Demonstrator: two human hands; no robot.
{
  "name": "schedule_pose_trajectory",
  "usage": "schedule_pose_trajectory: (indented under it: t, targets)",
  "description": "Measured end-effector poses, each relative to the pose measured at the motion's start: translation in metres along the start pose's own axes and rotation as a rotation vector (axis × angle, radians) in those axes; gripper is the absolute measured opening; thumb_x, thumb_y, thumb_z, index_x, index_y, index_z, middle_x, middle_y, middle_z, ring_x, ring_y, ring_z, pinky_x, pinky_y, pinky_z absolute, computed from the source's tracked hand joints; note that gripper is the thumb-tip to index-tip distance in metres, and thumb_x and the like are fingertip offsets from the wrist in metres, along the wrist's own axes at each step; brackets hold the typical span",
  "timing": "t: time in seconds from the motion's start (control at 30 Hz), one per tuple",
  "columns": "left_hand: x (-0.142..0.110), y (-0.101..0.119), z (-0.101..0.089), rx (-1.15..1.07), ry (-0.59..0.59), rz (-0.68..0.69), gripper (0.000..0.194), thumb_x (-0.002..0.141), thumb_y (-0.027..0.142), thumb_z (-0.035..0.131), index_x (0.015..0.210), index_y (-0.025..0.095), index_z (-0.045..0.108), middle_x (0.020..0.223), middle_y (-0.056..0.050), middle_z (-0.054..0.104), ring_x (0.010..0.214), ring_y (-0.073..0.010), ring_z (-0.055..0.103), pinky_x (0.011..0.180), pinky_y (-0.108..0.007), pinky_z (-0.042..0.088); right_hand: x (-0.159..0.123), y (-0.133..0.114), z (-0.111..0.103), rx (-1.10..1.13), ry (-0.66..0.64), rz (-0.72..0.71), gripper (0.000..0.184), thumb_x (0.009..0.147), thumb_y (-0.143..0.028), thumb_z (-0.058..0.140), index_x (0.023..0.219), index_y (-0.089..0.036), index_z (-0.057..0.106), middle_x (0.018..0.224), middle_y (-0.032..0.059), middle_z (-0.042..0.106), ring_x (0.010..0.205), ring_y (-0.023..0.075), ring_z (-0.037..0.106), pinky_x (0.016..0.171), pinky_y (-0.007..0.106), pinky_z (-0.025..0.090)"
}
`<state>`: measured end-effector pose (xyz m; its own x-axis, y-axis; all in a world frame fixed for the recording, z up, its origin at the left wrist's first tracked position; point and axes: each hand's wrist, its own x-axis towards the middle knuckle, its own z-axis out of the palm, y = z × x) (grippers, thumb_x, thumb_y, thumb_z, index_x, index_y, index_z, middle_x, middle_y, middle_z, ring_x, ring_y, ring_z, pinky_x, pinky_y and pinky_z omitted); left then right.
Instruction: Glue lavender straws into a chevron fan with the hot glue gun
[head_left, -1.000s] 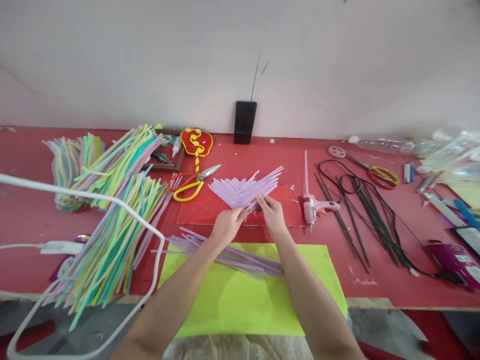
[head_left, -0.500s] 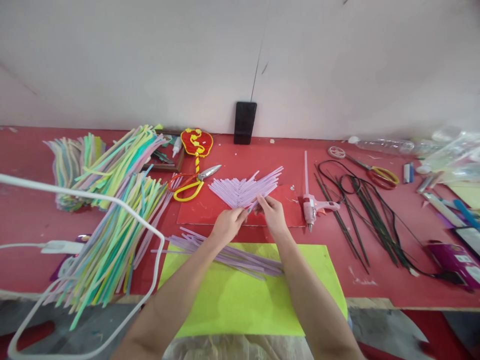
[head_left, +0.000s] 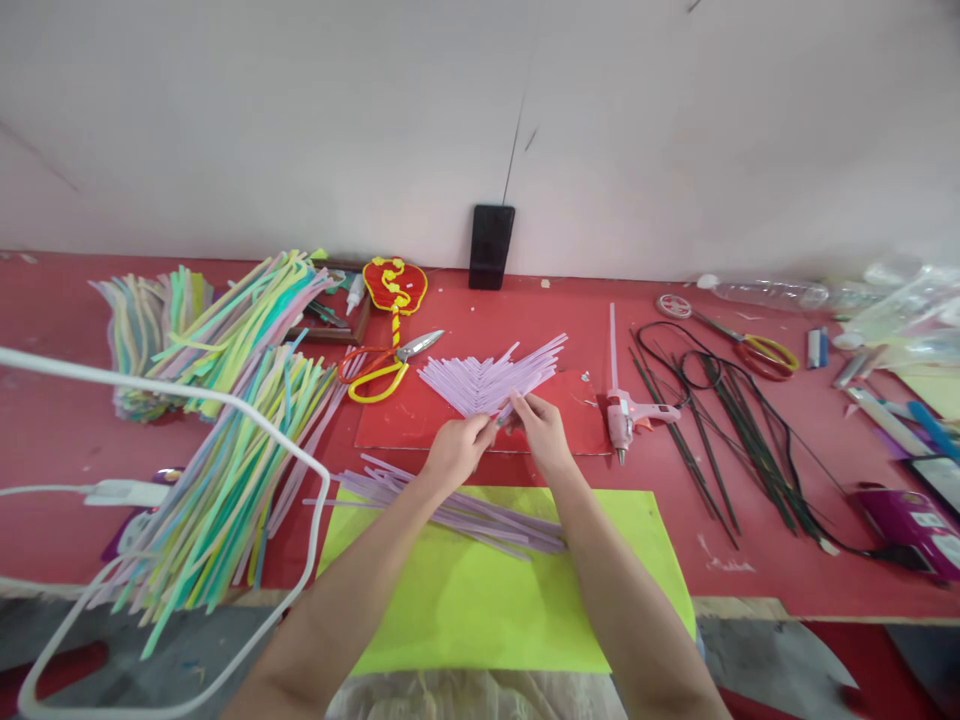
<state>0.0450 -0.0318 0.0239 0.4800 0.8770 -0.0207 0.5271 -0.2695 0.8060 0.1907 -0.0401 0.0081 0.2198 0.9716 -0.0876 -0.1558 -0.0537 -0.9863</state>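
Note:
Lilac pipe cleaners laid in a V-shaped, feather-like pattern (head_left: pixel 487 378) rest on a red board (head_left: pixel 390 432). At its lower tip, my left hand (head_left: pixel 457 452) is closed in a pinch on the end of a lilac pipe cleaner. Close beside it, my right hand (head_left: pixel 543 432) pinches the same spot from the right, thumb and finger together. The fingertips partly cover the stem between them. Below my wrists, a loose bundle of lilac pipe cleaners (head_left: pixel 480 522) lies across a yellow-green sheet (head_left: pixel 480 610).
Multicoloured pipe cleaners (head_left: pixel 217 480) are heaped at left, with a white cable frame (head_left: pixel 319 500) in front. Scissors (head_left: pixel 382 375) lie beside the board. A pink glue gun (head_left: pixel 621 420), dark green stems (head_left: pixel 750 440) and more scissors (head_left: pixel 765 355) sit right. A phone (head_left: pixel 491 247) leans on the wall.
My right hand's fingers have shifted slightly down and left, nearer my left fingertips. Everything else stays the same.

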Motion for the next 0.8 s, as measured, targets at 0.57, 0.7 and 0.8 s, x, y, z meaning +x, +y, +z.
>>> schedule_pose_trajectory:
  t: [0.57,0.7,0.8]
  targets:
    - [0.009,-0.017,-0.004,-0.067,0.082,0.053,0.022,0.088,0.027,0.047,0.076,0.018,0.063,0.062,0.002,0.058,0.057,-0.0121,0.05,0.056,-0.022,0.035,0.001,0.001,-0.001,-0.157,0.004,-0.078,0.037,0.074,-0.055,0.064,0.07,-0.018,0.061,0.054,-0.0024,0.057,0.049,0.0112,0.052,0.051,0.025,0.044]
    - [0.01,-0.016,-0.006,-0.141,0.12,0.004,0.019,0.087,0.027,0.048,0.078,0.018,0.063,0.064,0.001,0.06,0.06,-0.0129,0.055,0.059,-0.021,0.038,0.0,0.004,0.001,-0.223,-0.056,-0.092,0.033,0.073,-0.051,0.066,0.078,-0.018,0.064,0.062,-0.0011,0.061,0.056,0.0119,0.054,0.055,0.025,0.044]
    - [0.009,-0.016,-0.007,-0.202,0.13,-0.019,0.02,0.086,0.03,0.048,0.077,0.018,0.061,0.063,0.001,0.06,0.061,-0.0132,0.056,0.059,-0.021,0.04,-0.001,0.005,0.002,-0.264,-0.075,-0.12,0.032,0.074,-0.051,0.065,0.076,-0.018,0.064,0.064,-0.0007,0.061,0.059,0.0122,0.054,0.058,0.025,0.044]
